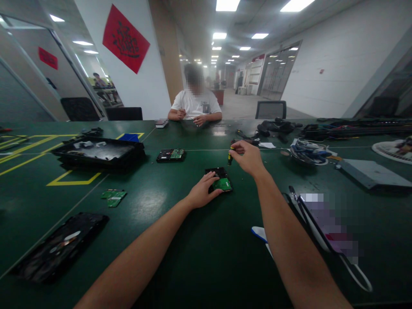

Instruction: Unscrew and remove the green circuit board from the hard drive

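A hard drive (224,184) with a green circuit board lies on the green table in front of me. My left hand (203,189) reaches across its left side and grips it, fingers over the top and thumb along the near edge. Part of the drive is hidden beneath those fingers. Just beyond its right corner, my right hand (247,155) pinches a yellow and black screwdriver (229,159) by the upper handle. The screwdriver stands nearly upright, tip downward. Whether its tip touches anything, I cannot tell. Another hard drive (171,155) lies farther back on the left.
Black plastic trays (96,152) stand at the left, with loose green circuit boards (114,197) and a black casing (61,246) nearer. On the right are a bundle of cables (309,152), a grey metal box (376,174) and a pouch with a strap (328,227). A person (196,101) sits opposite.
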